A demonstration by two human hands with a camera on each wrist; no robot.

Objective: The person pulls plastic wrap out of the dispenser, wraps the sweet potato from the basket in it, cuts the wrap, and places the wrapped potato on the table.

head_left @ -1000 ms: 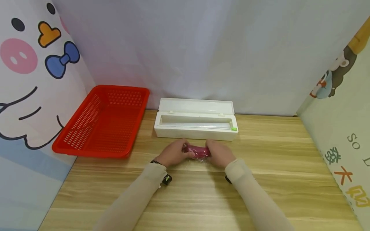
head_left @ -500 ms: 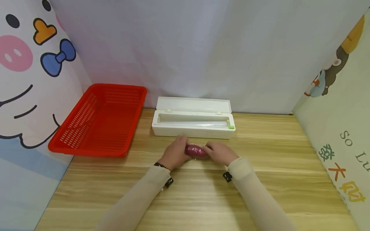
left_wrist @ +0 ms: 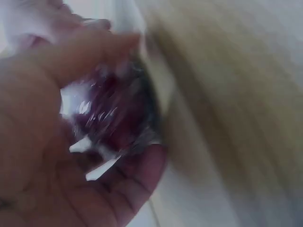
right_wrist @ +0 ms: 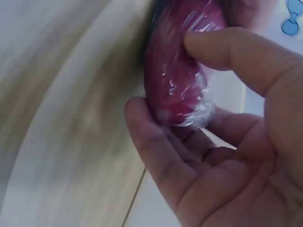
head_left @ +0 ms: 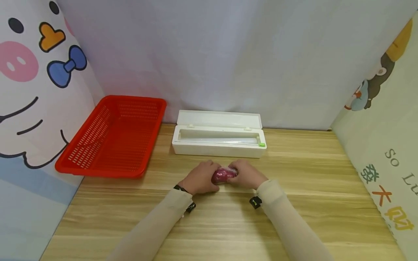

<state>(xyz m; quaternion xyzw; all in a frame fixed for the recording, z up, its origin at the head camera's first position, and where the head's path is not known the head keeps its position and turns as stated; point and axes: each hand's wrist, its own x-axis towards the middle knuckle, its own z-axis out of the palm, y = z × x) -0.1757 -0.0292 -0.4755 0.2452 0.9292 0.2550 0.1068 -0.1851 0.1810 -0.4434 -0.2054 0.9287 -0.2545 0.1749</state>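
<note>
A purple-red, oblong sweet potato (head_left: 223, 175) in clear cling film is held between both hands just above the table, in front of the white box. In the head view my left hand (head_left: 201, 178) grips its left end; the left wrist view shows the thumb and fingers curled around the film. My right hand (head_left: 246, 174) holds the right end. In the right wrist view the thumb presses on the wrapped sweet potato (right_wrist: 177, 71), and the fingers curl under its tip, where the film (right_wrist: 202, 111) is bunched. Each hand hides part of it.
Behind the hands stands a white cling film box (head_left: 217, 149) with its lid (head_left: 219, 119) up, a film roll (head_left: 222, 140) inside and a green slider (head_left: 262, 144) at its right. A red plastic basket (head_left: 142, 170) sits at the left. Fabric walls (head_left: 212, 54) border the table (head_left: 310, 174).
Both hands have shifted around the sweet potato, turning it, and my right hand has closed further over its end. Loose film seen hanging below it earlier now lies close against it.
</note>
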